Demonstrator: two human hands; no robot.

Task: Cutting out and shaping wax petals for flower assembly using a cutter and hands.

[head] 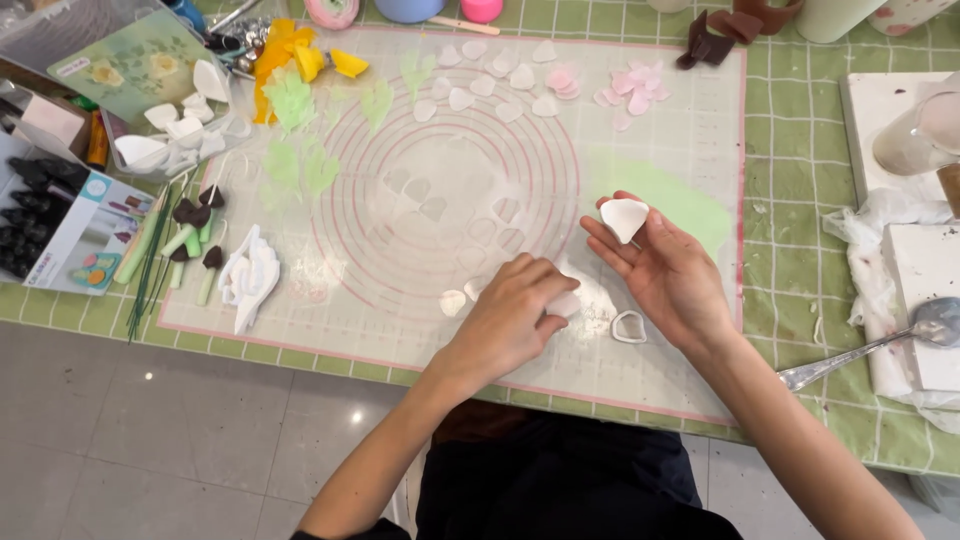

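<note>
The right hand (668,272) is turned palm-up, fingers loosely spread, and a white petal-shaped cutout (625,217) rests on its fingertips — right of the scene's centre, above the translucent baking mat (690,120). The left hand (515,315) lies knuckles-up on the near part of the mat, fingers curled down onto a thin white piece (565,303) that peeks out from under them; whether it grips that piece or only presses on it cannot be told.

Just beside the right wrist, on the mat, sits a small heart-shaped cutter (629,327). A pale green rolled-out patch (672,200) lies beyond the right hand. More white petals (490,85) are laid out in rows along the far edge of the mat, with a few pink petals (628,92) to their right and green leaf shapes (292,100) and yellow pieces (318,60) to their left. On the left side lie green stems with dark brown tips (195,240) and a white leaf-shaped mould (250,278).

The mat rests on a tabletop (810,150) covered in a green checked cloth. Far left stands an open box of dark-capped tools (50,230); on the right — well apart from the hands — a metal spoon (880,345) lies on crumpled white paper (885,225).
</note>
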